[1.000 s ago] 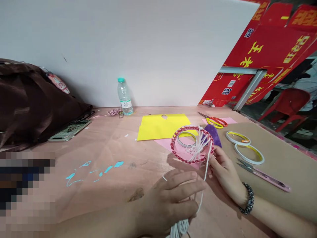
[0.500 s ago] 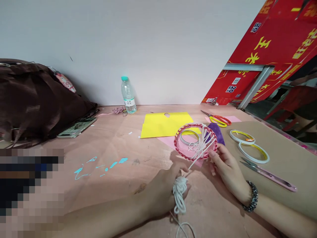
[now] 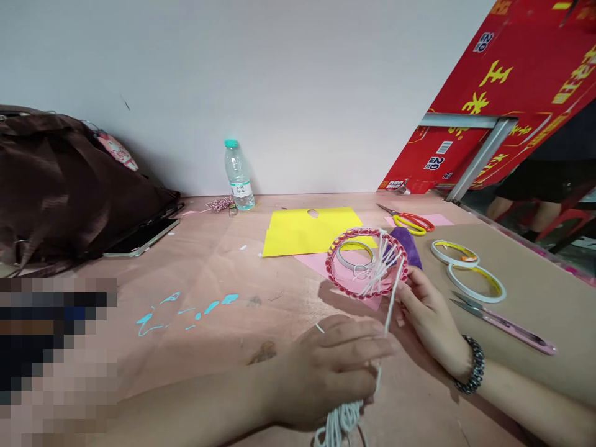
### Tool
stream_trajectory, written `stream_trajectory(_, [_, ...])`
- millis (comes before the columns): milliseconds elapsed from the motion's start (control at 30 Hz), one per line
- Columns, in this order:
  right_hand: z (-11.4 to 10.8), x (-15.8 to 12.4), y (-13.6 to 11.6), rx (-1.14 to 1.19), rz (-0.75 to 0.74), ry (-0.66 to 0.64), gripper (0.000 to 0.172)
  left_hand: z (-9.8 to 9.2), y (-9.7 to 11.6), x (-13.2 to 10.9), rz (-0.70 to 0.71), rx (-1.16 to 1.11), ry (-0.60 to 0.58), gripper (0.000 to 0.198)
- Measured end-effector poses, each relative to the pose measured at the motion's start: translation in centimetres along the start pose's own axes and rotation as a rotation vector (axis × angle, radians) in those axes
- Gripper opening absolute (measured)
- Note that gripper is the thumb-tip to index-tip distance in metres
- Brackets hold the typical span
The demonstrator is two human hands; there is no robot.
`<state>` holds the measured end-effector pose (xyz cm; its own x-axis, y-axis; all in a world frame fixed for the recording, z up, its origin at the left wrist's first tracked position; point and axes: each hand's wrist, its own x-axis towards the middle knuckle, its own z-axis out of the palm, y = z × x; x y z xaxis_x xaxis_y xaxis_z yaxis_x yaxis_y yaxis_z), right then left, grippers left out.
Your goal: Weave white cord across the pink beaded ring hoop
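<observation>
My right hand pinches the right edge of a ring with a pink, scalloped rim. White yarn strands cross the ring's right part, and a loose tangle lies toward its middle. From the right edge of the rim, one taut strand runs down to my left hand. That hand is closed on a bundle of white yarn, which hangs below the palm; the fingertips are partly hidden. The ring is held tilted above a pink sheet.
Yellow paper, a purple piece and red-yellow scissors lie behind the ring. Tape rolls and pink-handled scissors are at right. A bottle, phone and brown bag stand left.
My left hand has moved down and right with the yarn bundle, turning its back upward. The taut strand now leaves the ring's right edge, not its bottom. The phone screen has gone dark.
</observation>
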<state>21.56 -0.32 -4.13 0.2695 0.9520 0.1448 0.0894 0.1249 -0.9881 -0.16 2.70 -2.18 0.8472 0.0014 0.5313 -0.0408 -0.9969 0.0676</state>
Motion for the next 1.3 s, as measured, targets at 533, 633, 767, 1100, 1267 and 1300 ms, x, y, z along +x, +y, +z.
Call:
stream_trajectory(533, [0.13, 0.05, -0.33, -0.007, -0.03, -0.011, 0.02, -0.23, -0.37, 0.28, -0.603, -0.304, -0.143, 0.01])
stream_trajectory(633, [0.1, 0.06, -0.28, 0.003, -0.034, -0.013, 0.02, -0.38, -0.02, -0.03, -0.266, -0.116, -0.078, 0.018])
stream_trajectory(767, [0.03, -0.06, -0.01, 0.02, -0.004, -0.003, 0.023, -0.32, 0.52, -0.37, 0.087, -0.002, 0.089, 0.012])
stream_trajectory(1100, [0.09, -0.07, -0.3, 0.02, -0.024, -0.006, 0.022, -0.21, 0.13, 0.13, -0.682, -0.305, -0.125, 0.022])
stream_trajectory(1267, [0.05, -0.03, -0.2, 0.008, -0.031, 0.001, 0.021, -0.33, -0.02, 0.29, -0.466, -0.21, -0.167, 0.019])
stream_trajectory(1300, [0.04, -0.04, -0.17, 0.005, -0.026, -0.001, 0.021, -0.25, 0.04, 0.15, -0.349, -0.137, -0.133, 0.022])
